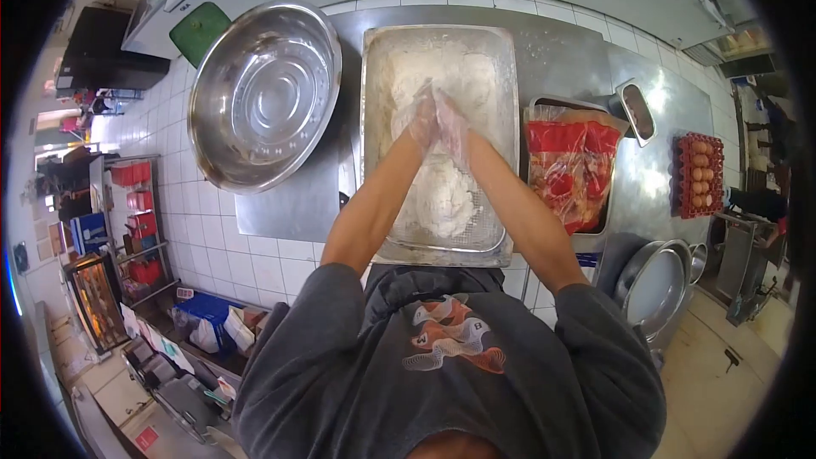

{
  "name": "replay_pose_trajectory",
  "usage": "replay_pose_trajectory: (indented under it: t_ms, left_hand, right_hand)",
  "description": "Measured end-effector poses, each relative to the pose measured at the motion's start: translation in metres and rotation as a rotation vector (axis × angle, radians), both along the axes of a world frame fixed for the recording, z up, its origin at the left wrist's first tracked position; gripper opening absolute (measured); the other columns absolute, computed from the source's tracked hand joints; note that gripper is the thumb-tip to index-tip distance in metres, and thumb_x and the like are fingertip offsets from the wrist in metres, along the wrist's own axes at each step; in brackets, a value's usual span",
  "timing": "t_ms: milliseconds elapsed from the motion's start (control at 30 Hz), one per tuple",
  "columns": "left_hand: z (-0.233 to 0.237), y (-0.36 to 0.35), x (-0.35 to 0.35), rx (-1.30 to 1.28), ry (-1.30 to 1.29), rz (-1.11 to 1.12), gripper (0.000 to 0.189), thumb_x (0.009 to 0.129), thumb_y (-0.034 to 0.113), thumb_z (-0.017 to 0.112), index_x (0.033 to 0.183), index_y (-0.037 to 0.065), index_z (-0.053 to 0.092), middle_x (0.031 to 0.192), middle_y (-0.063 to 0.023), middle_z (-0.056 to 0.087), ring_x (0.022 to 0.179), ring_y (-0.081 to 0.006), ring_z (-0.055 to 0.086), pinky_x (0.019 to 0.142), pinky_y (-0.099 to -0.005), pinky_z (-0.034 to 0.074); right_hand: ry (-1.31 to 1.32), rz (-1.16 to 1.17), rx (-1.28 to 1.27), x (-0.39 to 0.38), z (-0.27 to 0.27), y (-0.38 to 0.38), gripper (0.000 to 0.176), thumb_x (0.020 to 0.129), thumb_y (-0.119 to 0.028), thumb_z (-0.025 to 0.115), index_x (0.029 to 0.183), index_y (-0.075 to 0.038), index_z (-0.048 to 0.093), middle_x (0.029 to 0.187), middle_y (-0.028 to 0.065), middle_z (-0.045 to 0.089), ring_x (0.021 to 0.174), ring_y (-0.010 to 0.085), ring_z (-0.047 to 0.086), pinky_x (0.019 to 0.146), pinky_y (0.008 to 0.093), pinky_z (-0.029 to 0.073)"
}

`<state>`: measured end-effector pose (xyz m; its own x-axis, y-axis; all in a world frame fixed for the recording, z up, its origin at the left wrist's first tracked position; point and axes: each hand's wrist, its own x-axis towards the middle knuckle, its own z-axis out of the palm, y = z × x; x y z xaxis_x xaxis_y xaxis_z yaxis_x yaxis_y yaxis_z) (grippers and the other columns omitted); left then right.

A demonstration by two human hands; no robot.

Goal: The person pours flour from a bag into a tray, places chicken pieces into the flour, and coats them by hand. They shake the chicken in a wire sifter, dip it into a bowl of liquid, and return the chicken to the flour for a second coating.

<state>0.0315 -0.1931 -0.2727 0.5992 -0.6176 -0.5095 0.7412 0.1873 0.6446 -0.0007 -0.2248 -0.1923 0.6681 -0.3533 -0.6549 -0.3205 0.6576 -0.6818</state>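
My left hand (pixel 422 121) and my right hand (pixel 452 123), both in thin clear plastic gloves, come together over a deep metal tray (pixel 369 76) of white flour (pixel 467 68). Their fingers are closed and angled towards each other at the tips. Whatever may lie between the palms is hidden. Flour dusts both gloves. Close below my wrists, flour-coated lumps (pixel 446 204) lie in a wire mesh basket (pixel 482 219) at the near end of the tray.
A large steel basin (pixel 272 98) stands left of the tray. On the right are a red-printed plastic bag (pixel 571 161) in a tray, a small metal container (pixel 636 110), an egg carton (pixel 699 174) and a metal pot (pixel 659 285) of whitish liquid.
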Motion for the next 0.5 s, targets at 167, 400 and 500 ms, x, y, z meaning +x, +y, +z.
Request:
replay_pose_trajectory:
  t_ms: [167,400,500]
  left_hand:
    - [0.050,0.029,0.013,0.059,0.141,0.018,0.044,0.098,0.056,0.043,0.094,0.014,0.055,0.082,-0.0066,0.060,0.072,-0.0246,0.059,0.066,-0.0382,0.052]
    - [0.104,0.063,-0.005,0.060,0.032,0.192,0.045,0.090,0.020,0.064,0.128,0.002,0.047,0.107,-0.0158,0.059,0.090,-0.0268,0.062,0.081,-0.0407,0.056]
    - [0.101,0.093,-0.004,0.243,-0.164,0.161,0.053,0.086,0.009,0.069,0.134,-0.002,0.049,0.109,-0.0165,0.063,0.091,-0.0249,0.066,0.078,-0.0357,0.058]
  right_hand:
    - [-0.057,0.093,-0.121,-0.003,-0.015,-0.010,0.049,0.098,-0.051,0.043,0.114,-0.007,0.059,0.111,0.0145,0.061,0.106,0.0299,0.057,0.091,0.0438,0.047]
    - [0.168,0.975,-1.187,-0.024,-0.047,-0.044,0.056,0.094,-0.046,0.047,0.126,-0.001,0.056,0.129,0.0244,0.058,0.123,0.0354,0.054,0.100,0.0449,0.044]
    - [0.207,1.478,-1.008,-0.058,0.054,-0.062,0.055,0.094,-0.042,0.047,0.133,-0.003,0.054,0.133,0.0249,0.055,0.126,0.0389,0.051,0.109,0.0437,0.038]
